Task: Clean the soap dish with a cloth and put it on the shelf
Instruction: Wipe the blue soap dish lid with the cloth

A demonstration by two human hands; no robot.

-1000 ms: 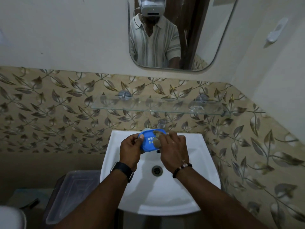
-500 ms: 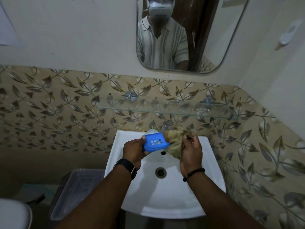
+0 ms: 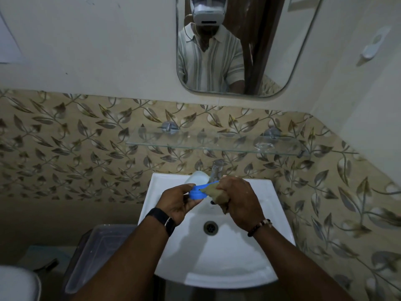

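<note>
Soap dish (image 3: 198, 193), blue plastic, is held edge-on above a white sink (image 3: 217, 257), most of it hidden by fingers and cloth, its inside not visible. The left hand (image 3: 176, 202), wrist wearing a dark watch, is closed around the dish's left end. The right hand (image 3: 239, 202), a bead bracelet at the wrist, is clenched on a tan cloth (image 3: 217, 193) pressed against the dish's right side. A glass shelf (image 3: 213, 143) hangs on the leaf-patterned wall above, well apart from the dish.
</note>
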